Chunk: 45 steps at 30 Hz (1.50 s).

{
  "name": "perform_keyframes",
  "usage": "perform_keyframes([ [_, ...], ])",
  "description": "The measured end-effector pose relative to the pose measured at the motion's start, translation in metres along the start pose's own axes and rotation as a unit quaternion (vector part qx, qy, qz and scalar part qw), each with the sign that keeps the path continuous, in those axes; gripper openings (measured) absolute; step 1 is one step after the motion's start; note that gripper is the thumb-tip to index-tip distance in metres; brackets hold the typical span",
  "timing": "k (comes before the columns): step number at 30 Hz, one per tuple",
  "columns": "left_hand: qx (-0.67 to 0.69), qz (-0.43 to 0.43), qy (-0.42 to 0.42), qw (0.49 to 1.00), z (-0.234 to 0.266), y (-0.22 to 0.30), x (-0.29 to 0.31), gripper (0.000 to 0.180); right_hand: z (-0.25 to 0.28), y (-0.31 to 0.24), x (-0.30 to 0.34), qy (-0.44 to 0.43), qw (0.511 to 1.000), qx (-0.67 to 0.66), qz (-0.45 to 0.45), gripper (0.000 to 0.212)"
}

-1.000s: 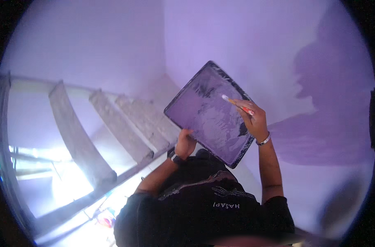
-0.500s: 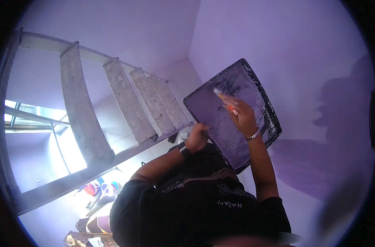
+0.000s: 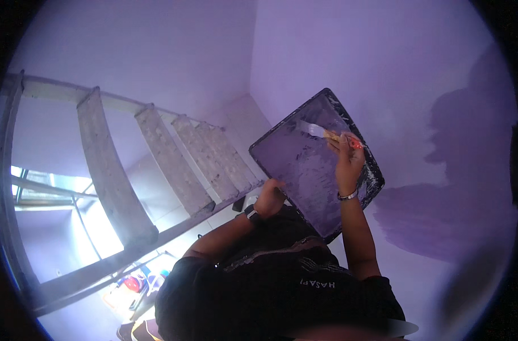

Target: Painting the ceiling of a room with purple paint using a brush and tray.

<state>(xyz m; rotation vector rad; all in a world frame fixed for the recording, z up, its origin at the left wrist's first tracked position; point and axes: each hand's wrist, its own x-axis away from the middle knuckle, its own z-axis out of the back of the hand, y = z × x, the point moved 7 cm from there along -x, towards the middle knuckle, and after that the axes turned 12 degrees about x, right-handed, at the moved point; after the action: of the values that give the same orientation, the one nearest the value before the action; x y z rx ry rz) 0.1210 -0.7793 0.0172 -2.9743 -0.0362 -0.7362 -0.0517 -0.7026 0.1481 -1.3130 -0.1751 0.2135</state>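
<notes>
A black paint tray (image 3: 350, 122), smeared with pale purple paint, is held tilted in front of me. My left hand (image 3: 269, 198) grips its near left edge, thumb over the rim and the other fingers hidden below. Over the tray, my right hand (image 3: 350, 159) is closed round the orange-and-yellow handle of a paintbrush (image 3: 316, 129). The brush's pale head points left, at the painted surface in the tray's far part; whether the bristles touch it I cannot tell.
A paint-spattered wooden ladder (image 3: 114, 170) with broad steps slants along my left. Purple walls (image 3: 372, 51) meet at a corner ahead, with a darker patch (image 3: 418, 221) on the right one. Colourful items (image 3: 137, 284) lie in bright light at lower left.
My right hand has shifted a little right and turned, so the brush now lies more sideways over the tray. The left hand keeps its hold on the edge. The whole view has shifted slightly.
</notes>
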Motion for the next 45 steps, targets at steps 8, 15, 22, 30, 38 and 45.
perform_keyframes([
  [8,-0.018,0.019,0.007,1.000,-0.031,-0.001,-0.006,0.051,0.072,0.018,-0.011,0.135,0.978,-0.076,-0.140,0.024],
  [15,-0.019,-0.002,0.006,1.000,-0.043,-0.026,-0.005,0.048,0.142,0.035,0.016,0.160,0.932,-0.222,-0.237,0.021],
  [22,0.005,-0.002,-0.008,1.000,-0.074,-0.035,-0.013,0.049,0.232,-0.064,-0.036,0.195,0.937,-0.266,-0.114,0.019],
  [30,0.012,-0.012,0.016,1.000,-0.071,-0.046,-0.021,0.052,0.282,-0.278,-0.082,0.303,0.781,0.404,0.367,0.024],
  [38,-0.001,-0.017,0.006,1.000,-0.078,-0.049,-0.007,0.052,0.233,-0.171,-0.087,-0.010,0.679,0.700,0.221,0.023],
  [45,0.009,-0.036,-0.006,0.999,-0.096,-0.056,-0.008,0.052,0.278,-0.358,-0.132,0.244,0.672,0.609,0.344,0.027],
])
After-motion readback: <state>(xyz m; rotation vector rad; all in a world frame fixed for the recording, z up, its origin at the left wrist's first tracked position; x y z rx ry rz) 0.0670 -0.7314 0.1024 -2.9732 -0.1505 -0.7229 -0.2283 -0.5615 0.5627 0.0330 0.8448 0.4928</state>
